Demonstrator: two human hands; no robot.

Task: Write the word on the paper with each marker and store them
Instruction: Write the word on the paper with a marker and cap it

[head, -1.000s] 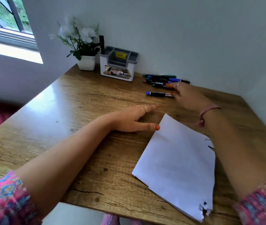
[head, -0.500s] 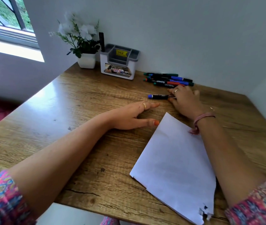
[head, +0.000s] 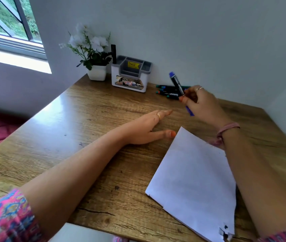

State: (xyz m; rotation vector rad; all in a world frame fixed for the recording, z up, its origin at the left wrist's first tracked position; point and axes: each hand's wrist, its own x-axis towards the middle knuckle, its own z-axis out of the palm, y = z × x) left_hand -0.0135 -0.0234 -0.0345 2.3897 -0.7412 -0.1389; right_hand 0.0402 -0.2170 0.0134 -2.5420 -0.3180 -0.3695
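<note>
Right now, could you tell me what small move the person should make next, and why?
Probably bring the left hand up to pull the blue cap off the blue-capped black marker. The right hand holds that marker lifted off the wooden table, cap on, while the left hand lies flat and free beside the white sheet of paper, which looks blank.

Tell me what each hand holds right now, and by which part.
The right hand grips the blue marker around its lower barrel, capped end up. The left hand holds nothing; it rests flat on the table.
</note>
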